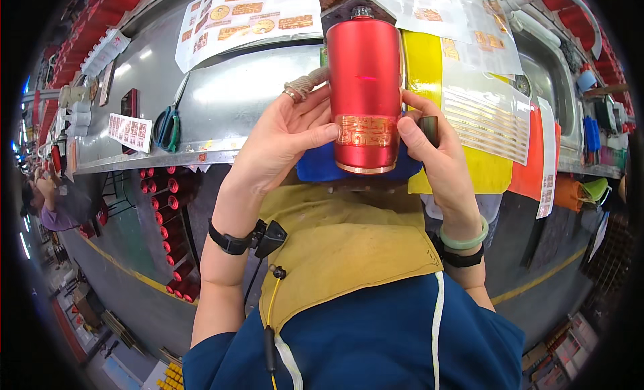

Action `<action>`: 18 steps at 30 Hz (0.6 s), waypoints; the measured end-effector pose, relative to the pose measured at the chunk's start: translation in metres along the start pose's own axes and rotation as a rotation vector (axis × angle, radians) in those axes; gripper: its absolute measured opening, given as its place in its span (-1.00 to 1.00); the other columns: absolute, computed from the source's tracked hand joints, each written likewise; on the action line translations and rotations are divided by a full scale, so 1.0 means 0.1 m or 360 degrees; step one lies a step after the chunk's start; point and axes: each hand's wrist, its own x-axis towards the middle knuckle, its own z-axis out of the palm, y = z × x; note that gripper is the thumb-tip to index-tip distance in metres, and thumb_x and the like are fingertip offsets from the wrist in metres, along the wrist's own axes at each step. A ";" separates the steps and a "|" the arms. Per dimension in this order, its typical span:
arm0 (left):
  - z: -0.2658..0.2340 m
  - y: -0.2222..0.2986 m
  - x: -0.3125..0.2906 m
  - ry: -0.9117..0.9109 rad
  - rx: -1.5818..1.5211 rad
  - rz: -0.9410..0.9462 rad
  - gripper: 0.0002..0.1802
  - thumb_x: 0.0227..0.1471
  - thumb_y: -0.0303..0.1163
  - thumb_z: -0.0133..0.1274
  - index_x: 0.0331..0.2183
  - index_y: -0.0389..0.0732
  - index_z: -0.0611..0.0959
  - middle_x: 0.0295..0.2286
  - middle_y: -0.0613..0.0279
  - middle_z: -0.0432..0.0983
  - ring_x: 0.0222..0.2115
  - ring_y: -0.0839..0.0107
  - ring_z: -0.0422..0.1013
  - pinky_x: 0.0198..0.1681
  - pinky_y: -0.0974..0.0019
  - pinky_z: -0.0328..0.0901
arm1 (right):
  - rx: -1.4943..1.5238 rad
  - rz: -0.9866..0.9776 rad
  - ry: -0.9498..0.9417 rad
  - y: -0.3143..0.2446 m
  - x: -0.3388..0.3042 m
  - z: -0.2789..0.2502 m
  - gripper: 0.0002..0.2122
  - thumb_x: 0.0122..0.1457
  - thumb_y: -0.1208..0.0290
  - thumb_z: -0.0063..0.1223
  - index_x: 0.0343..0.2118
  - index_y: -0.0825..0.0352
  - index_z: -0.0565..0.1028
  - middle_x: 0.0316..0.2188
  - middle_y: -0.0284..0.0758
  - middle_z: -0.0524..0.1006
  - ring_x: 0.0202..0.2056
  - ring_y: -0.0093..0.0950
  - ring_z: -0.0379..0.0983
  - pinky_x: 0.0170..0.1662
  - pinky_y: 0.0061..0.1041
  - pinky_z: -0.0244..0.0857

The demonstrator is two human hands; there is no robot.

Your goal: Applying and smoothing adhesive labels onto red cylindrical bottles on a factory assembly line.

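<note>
A shiny red bottle [364, 68] is in front of me at the table's edge, its dark neck pointing away and its copper-coloured rim toward me. A gold patterned band [365, 130] runs round its lower part. My left hand [295, 131] is at the bottle's left side, thumb on the band and fingers reaching behind. Tan wrapping covers one of its fingers. My right hand [436, 138] grips the right side, thumb against the band's end, other fingertips partly hidden. A dark cylindrical piece [428, 129] shows at the right hand's fingers; I cannot tell what it is.
Sheets of gold stickers [251, 21] lie at the back of the metal table [221, 98]. Scissors [169, 121] and a small label sheet [130, 132] lie left. Yellow sheeting [479, 165] and a striped strip sheet [486, 111] spread right, before a sink [547, 74]. Red cylinders [174, 235] stand below left.
</note>
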 end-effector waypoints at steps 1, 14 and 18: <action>0.01 0.00 -0.01 0.0041 0.0023 0.0010 -0.04 0.00 -0.69 0.26 0.33 -0.37 0.11 0.29 -0.12 0.10 0.35 0.17 0.08 0.39 0.11 0.10 | 0.0001 -0.0001 0.0005 -0.01 0.00 0.00 -0.47 0.31 0.31 0.22 0.23 0.49 0.34 -0.35 -0.55 0.32 -0.32 -0.78 0.21 -0.22 -0.75 0.12; 0.34 -0.14 -0.21 0.0413 0.0885 0.0429 -0.42 0.20 -0.58 0.13 0.22 -0.33 0.36 -0.29 0.34 0.45 -0.25 0.55 0.41 -0.11 0.46 0.32 | 0.0026 -0.0038 -0.0044 0.02 0.01 -0.03 -0.44 0.19 0.44 0.30 0.22 0.48 0.36 -0.37 -0.53 0.39 -0.42 -0.79 0.20 -0.33 -0.74 0.15; 0.55 -0.03 -0.27 0.0349 0.0655 0.0457 -0.43 0.19 -0.57 0.13 0.20 -0.36 0.37 -0.28 0.31 0.44 -0.29 0.54 0.41 -0.20 0.44 0.32 | 0.0015 -0.0047 -0.0078 0.03 0.03 -0.06 -0.44 0.18 0.44 0.30 0.22 0.46 0.37 -0.37 -0.53 0.39 -0.42 -0.79 0.20 -0.34 -0.74 0.15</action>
